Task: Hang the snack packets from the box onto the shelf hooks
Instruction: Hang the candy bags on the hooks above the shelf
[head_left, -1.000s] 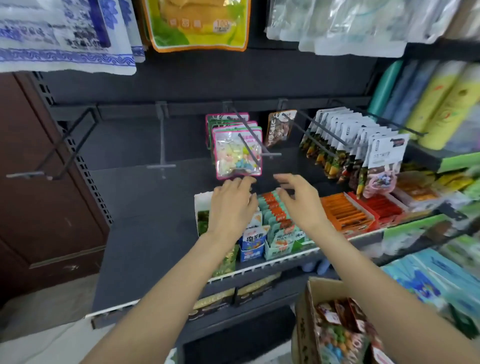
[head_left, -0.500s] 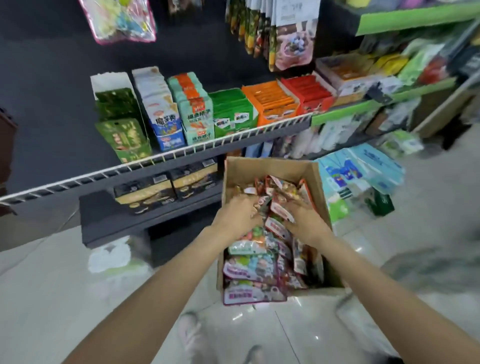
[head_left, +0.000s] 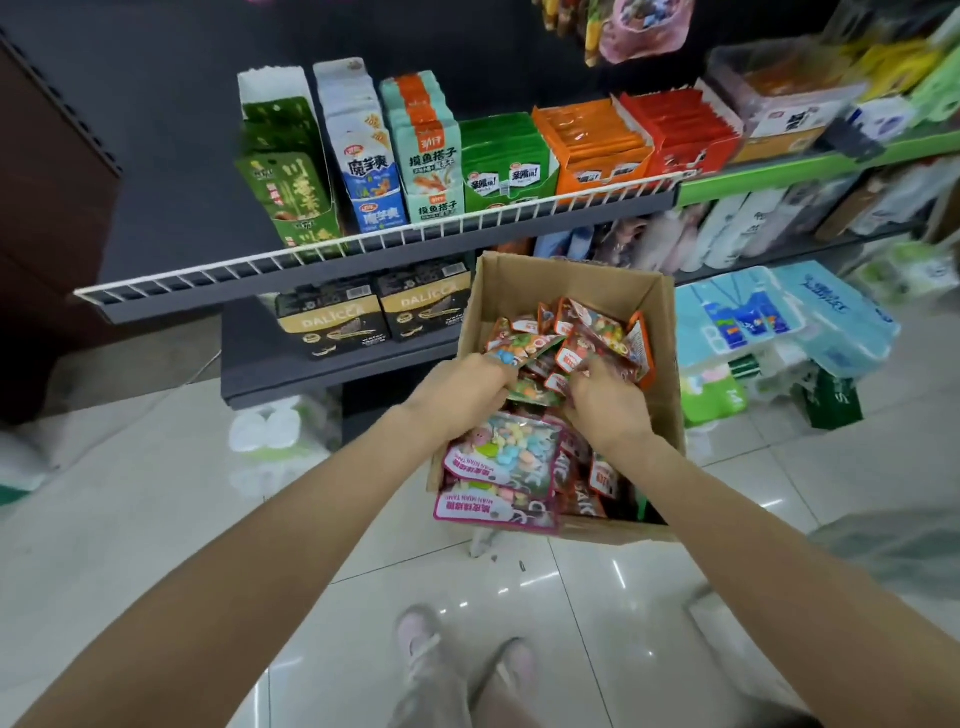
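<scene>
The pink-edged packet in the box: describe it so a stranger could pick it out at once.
Find the open cardboard box on the floor below the wire-fronted shelf. At its near edge, below the left hand, lies the pink-edged packet. Its clear window shows pastel candies, unlike the orange-edged packets farther back.

Green snack cartons (head_left: 506, 166) beside orange cartons (head_left: 597, 150); tissue packs (head_left: 779, 317) on floor.

Both the left hand (head_left: 462, 395) and right hand (head_left: 605, 402) dig among snack packets (head_left: 597, 332) inside the cardboard box (head_left: 561, 280).
</scene>
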